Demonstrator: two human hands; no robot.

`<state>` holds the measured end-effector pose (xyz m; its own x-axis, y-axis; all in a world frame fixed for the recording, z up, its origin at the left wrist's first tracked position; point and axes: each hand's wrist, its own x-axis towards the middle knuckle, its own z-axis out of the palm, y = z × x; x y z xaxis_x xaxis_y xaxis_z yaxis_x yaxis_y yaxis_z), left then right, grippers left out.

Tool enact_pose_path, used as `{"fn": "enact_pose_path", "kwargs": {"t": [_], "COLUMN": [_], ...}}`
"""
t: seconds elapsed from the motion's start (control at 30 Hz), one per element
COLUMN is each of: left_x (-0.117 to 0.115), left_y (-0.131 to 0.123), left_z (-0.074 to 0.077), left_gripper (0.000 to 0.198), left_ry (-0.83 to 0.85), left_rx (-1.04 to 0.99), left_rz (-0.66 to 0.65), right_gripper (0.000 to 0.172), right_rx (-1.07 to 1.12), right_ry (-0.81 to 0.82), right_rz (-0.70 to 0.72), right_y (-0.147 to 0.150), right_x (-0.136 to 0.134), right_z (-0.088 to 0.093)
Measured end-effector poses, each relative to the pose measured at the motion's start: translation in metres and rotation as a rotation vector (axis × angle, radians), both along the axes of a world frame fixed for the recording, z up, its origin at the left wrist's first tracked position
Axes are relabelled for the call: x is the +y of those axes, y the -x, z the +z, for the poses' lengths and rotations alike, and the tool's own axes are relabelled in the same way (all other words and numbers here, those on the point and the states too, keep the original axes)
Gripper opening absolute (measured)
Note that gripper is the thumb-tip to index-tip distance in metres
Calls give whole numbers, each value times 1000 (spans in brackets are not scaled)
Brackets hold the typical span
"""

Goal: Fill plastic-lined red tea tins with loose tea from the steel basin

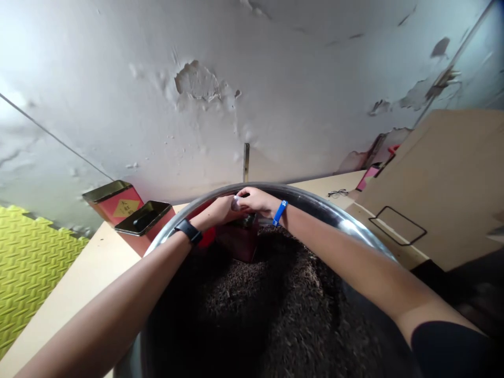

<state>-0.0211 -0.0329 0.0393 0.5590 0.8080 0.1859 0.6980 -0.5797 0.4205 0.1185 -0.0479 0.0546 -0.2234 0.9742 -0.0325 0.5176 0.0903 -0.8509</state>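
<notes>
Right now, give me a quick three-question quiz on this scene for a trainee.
1. Which hand wears the blue wristband, left or right?
2. True or false: the eyeglasses lie to the right of the steel basin.
3. What is the basin heaped with? A: rice. B: dark loose leaves. C: water.

Key: 1. The right hand. 2. True. 3. B.
</notes>
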Motion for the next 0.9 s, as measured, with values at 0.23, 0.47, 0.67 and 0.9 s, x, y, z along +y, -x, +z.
{"fn": "enact_pose_path", "kwargs": {"t": [0.23, 0.47, 0.67, 0.9], "left_x": [2, 9, 7, 4], "left_y": [9, 19, 21, 17], "left_z": [0, 2, 6, 8], "left_gripper": [29, 31, 34, 35], "left_ry": [52, 228, 263, 206], "left_rx": [-15, -137, -113, -77], "left_rz": [-44, -101, -37, -10], "right_gripper": [52, 25, 36, 36], "right_rx": [-286, -1033, -1094, -1011], "right_ry": [-112, 43, 163, 226], "right_rz": [40, 341, 493, 628], "right_y": [-49, -116, -119, -123], "right_x": [-16, -15, -10, -8], "right_z": [8, -60, -86, -84]}}
